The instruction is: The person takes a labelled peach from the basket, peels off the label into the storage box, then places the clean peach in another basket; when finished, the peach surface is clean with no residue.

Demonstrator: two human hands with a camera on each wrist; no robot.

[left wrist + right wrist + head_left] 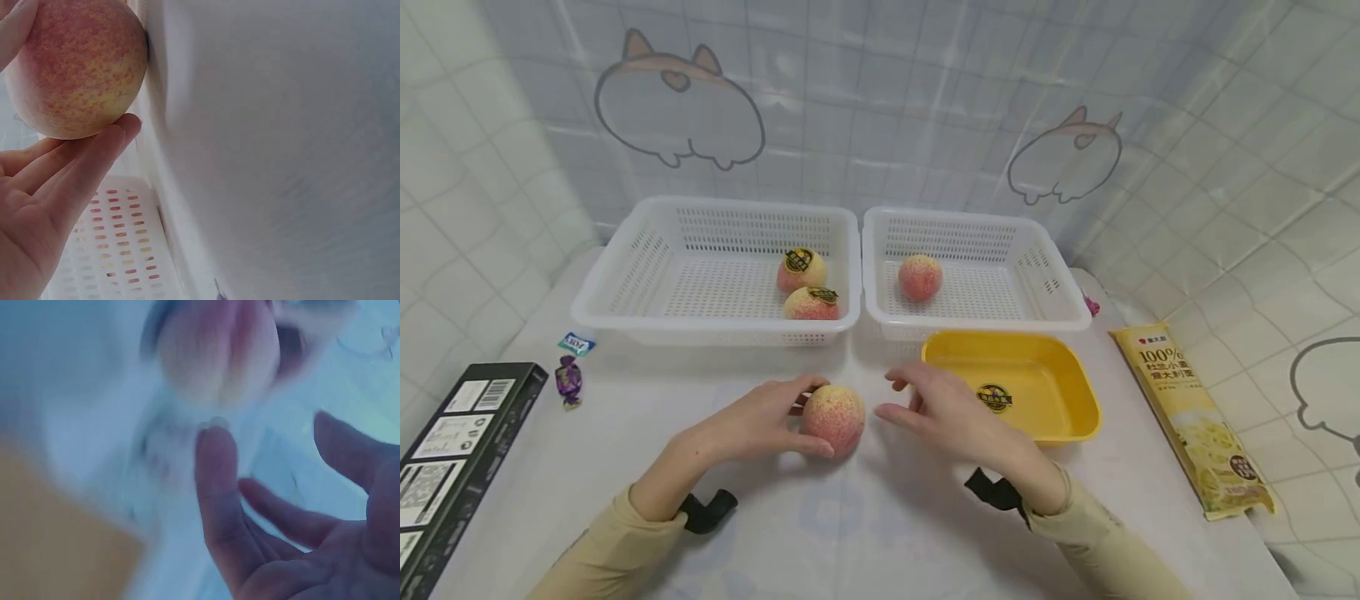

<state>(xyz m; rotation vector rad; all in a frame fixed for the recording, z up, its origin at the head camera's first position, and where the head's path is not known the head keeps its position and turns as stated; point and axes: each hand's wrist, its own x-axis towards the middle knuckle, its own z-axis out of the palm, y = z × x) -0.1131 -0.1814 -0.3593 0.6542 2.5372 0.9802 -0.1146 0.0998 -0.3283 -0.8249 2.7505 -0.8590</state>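
My left hand point(760, 423) holds a pink and yellow peach point(835, 419) on the table, thumb on the near side and fingers on the far side. In the left wrist view, fingertips press against the underside of the peach point(81, 69). My right hand point(951, 412) is just right of the peach, apart from it, with thumb and fingers spread and nothing between them. The right wrist view is blurred; there the peach point(219, 353) appears beyond the index fingertip. Beside the right hand stands a yellow tray point(1037, 354) with a round black-and-gold sticker point(994, 398) in it.
Two peaches with stickers lie in the left white basket point(715, 325), one peach point(920, 277) in the right white basket point(977, 323). A black box point(456, 442) and wrapped candies point(568, 379) lie at left, a yellow noodle packet point(1195, 421) at right.
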